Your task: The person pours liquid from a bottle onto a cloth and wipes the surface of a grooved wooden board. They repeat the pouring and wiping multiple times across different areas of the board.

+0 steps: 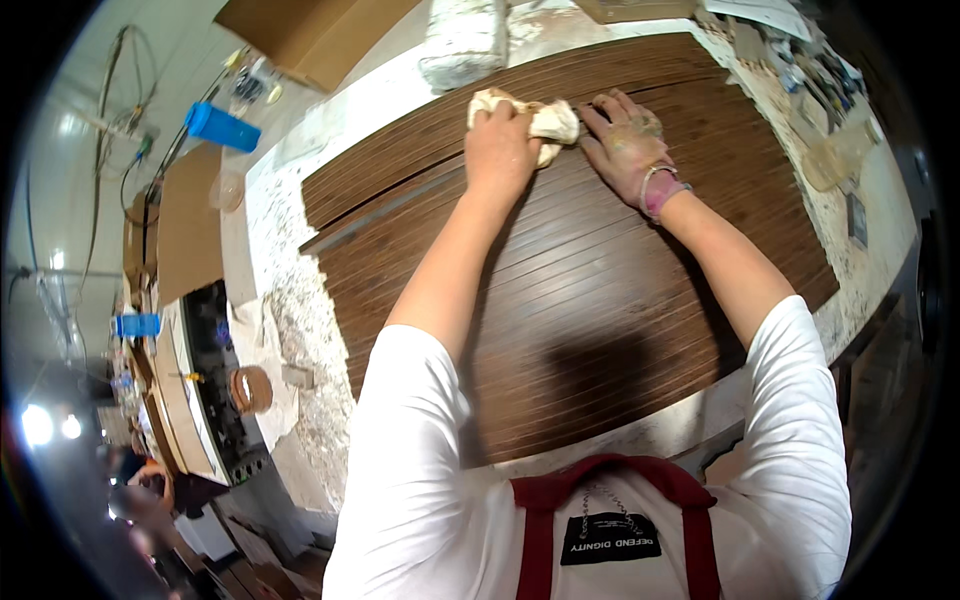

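Observation:
Dark brown grooved wood panels [570, 300] lie flat in front of me, with a gap running across their far part. My left hand [500, 150] grips a crumpled cream cloth [553, 122] and presses it on the wood near the far edge. To its right, my right hand [625, 145] rests flat on the panel with the fingers stretched out, stained with colour and wearing bands at the wrist. Nothing shows in that hand; its thumb side is close to the cloth.
A paint-spattered white table [300, 370] carries the panels. Beyond them lies a wrapped white bundle [463, 45] near a cardboard box [320, 35]. Leftward stand a blue bottle [222, 126] and a brown tape roll [250, 389]. Loose tools and scraps [790, 75] crowd the far right.

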`<state>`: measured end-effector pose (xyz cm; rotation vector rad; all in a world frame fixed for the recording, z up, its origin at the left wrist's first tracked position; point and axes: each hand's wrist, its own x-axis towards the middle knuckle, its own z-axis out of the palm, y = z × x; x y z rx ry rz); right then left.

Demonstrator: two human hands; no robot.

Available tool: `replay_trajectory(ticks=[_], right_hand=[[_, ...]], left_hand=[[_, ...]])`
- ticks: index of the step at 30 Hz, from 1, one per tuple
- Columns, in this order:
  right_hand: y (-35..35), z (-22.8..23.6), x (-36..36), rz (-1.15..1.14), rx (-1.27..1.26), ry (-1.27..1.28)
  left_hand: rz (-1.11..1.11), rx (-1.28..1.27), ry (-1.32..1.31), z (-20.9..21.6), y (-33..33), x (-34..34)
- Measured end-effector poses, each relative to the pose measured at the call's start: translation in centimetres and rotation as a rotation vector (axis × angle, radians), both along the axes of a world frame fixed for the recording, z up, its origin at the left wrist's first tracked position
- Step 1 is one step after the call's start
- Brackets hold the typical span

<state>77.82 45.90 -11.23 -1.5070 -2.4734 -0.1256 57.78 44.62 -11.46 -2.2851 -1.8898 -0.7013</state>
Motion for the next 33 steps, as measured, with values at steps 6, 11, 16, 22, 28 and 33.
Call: replay_trajectory(ticks=[6,11,16,22,28,33], right_hand=[[0.7,-1.1,0.1,0.094,-0.031,0.024],[0.6,-1.0,0.4,0.077,-0.05,0.026],[0.9,-1.2,0.3,0.082,-0.02,0.019],[0.9,-1.3,0.7,0.056,-0.023,0.001],[0.4,-1.1,0.6,0.082,-0.023,0.062],[0.3,-0.3,0.0,0.111,-0.025,0.06]], left_hand=[[0.006,-0.098,0.137,0.8,-3.3,-5.9],[0.33,-0.255,0.364,3.6,-11.5,-19.0],[0.057,-0.032,0.189,1.6,-7.8,-11.0],[0.08,-0.165,0.137,1.7,-7.5,-12.4],[0.09,-0.191,0.307,2.5,-9.5,-18.1],[-0.116,-0.13,0.099,1.6,-2.2,-5.3]])
